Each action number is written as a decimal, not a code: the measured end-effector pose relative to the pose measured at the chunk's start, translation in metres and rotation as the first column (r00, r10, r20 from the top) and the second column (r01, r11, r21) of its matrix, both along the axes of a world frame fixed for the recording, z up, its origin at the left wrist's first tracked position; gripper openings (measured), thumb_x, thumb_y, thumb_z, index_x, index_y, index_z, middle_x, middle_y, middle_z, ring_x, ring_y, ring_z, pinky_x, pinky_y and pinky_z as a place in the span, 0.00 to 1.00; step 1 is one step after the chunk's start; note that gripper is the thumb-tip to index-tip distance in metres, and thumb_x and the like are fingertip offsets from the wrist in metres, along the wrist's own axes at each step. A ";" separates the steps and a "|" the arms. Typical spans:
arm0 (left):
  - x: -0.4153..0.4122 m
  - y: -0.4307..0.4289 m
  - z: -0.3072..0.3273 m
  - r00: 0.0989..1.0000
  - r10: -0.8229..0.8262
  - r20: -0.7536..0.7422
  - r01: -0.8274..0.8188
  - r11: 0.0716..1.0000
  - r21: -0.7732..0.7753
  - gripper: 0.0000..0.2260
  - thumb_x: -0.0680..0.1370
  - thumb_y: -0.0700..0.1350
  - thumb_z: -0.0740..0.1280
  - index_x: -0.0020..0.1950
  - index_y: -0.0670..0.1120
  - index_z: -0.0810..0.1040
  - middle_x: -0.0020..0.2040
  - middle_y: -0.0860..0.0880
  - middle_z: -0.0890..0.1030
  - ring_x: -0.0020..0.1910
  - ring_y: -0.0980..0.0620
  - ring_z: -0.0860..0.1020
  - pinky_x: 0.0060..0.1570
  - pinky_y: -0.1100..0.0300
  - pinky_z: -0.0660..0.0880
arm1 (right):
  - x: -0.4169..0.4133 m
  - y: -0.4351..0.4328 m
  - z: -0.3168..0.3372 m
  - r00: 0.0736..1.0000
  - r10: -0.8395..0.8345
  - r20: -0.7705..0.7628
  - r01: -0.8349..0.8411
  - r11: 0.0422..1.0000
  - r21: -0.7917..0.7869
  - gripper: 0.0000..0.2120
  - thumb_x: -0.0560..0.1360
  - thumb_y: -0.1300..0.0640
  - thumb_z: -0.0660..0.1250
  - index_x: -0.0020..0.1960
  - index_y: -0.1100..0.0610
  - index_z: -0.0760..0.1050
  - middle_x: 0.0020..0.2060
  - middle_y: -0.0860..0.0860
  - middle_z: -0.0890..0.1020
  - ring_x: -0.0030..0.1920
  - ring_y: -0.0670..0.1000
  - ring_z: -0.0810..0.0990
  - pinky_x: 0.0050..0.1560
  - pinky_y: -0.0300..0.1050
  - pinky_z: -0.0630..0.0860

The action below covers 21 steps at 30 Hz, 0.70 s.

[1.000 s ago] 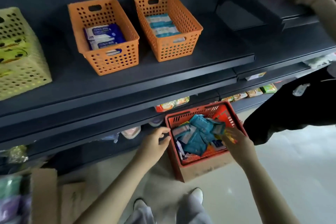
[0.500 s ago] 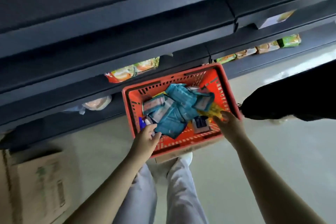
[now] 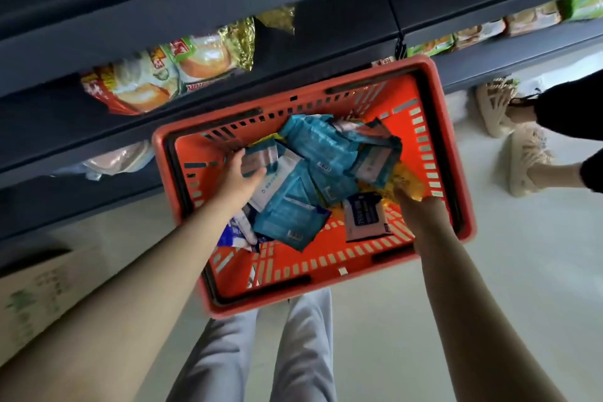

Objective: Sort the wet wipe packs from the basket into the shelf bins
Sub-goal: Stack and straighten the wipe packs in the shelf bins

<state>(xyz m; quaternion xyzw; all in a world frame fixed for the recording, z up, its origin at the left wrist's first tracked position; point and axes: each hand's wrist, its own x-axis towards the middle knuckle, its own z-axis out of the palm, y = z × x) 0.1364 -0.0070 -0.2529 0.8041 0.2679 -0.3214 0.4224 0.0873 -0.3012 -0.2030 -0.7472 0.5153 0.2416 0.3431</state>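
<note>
– Hands first: what were they doing?
– Both were down in the basket [image 3: 195,153]. The left hand [image 3: 239,174] had its thumb and fingers curled round a small pack [image 3: 262,158] at the edge of the pile, I think to lift it out. The right hand [image 3: 421,210] touched a yellow pack [image 3: 408,184], but its fingers were tucked under, so I could not tell if it gripped.
– Where were the wet wipe packs [image 3: 313,170]?
– Heaped in the basket, mostly blue ones, leaning on each other. That is likely why each hand reached in from a side, not the middle.
– And the basket?
– It sat low by the person's legs [image 3: 303,352], just beside the shelf [image 3: 326,23], probably to keep the reach short. Snack bags [image 3: 163,75] lay on that shelf. No bin showed.
</note>
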 end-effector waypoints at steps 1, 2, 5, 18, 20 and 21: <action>0.003 0.001 -0.002 0.999 0.009 -0.038 -0.010 1.000 -0.021 0.30 0.79 0.49 0.67 0.78 0.45 0.59 0.75 0.46 0.65 0.73 0.47 0.65 0.66 0.58 0.63 | -0.002 0.001 -0.003 0.999 -0.030 0.013 0.029 0.999 0.046 0.26 0.76 0.46 0.68 0.66 0.62 0.72 0.56 0.59 0.79 0.58 0.62 0.77 0.51 0.51 0.73; 0.006 0.002 -0.005 0.997 0.021 -0.074 -0.025 0.999 -0.049 0.30 0.80 0.48 0.66 0.78 0.44 0.58 0.75 0.46 0.66 0.72 0.47 0.66 0.63 0.61 0.63 | -0.002 0.001 -0.006 0.998 -0.048 0.034 0.045 0.995 0.094 0.25 0.76 0.47 0.68 0.67 0.60 0.71 0.56 0.57 0.79 0.57 0.60 0.77 0.51 0.51 0.73; 0.012 0.006 -0.014 0.992 0.019 -0.122 -0.030 0.995 -0.097 0.31 0.81 0.49 0.65 0.79 0.42 0.55 0.75 0.47 0.66 0.72 0.48 0.66 0.60 0.65 0.62 | -0.002 -0.001 -0.015 0.983 -0.158 0.088 0.135 0.964 0.228 0.22 0.76 0.49 0.68 0.65 0.59 0.71 0.49 0.50 0.78 0.50 0.53 0.77 0.47 0.49 0.73; 0.011 0.003 -0.019 0.956 -0.282 -0.080 0.282 0.959 -0.008 0.26 0.79 0.54 0.65 0.72 0.42 0.68 0.69 0.42 0.70 0.65 0.43 0.72 0.57 0.56 0.71 | 0.006 0.030 -0.008 0.994 0.093 0.058 -0.109 0.885 0.452 0.18 0.79 0.38 0.56 0.59 0.42 0.79 0.66 0.47 0.74 0.67 0.52 0.70 0.65 0.49 0.65; 0.006 0.001 -0.019 0.960 -0.275 -0.046 0.277 0.960 0.048 0.24 0.78 0.54 0.67 0.68 0.43 0.70 0.63 0.45 0.69 0.60 0.48 0.72 0.54 0.56 0.71 | 0.004 0.035 -0.021 0.995 0.094 0.033 -0.099 0.890 0.445 0.14 0.78 0.38 0.58 0.48 0.38 0.81 0.61 0.51 0.79 0.62 0.56 0.77 0.64 0.59 0.72; 0.003 -0.001 -0.018 0.968 -0.248 -0.040 0.249 0.967 0.046 0.23 0.78 0.52 0.68 0.67 0.42 0.70 0.60 0.46 0.70 0.57 0.50 0.71 0.52 0.57 0.70 | 0.005 0.038 -0.025 0.997 0.080 0.021 -0.082 0.906 0.416 0.13 0.78 0.38 0.60 0.47 0.40 0.81 0.57 0.52 0.81 0.57 0.57 0.79 0.61 0.60 0.75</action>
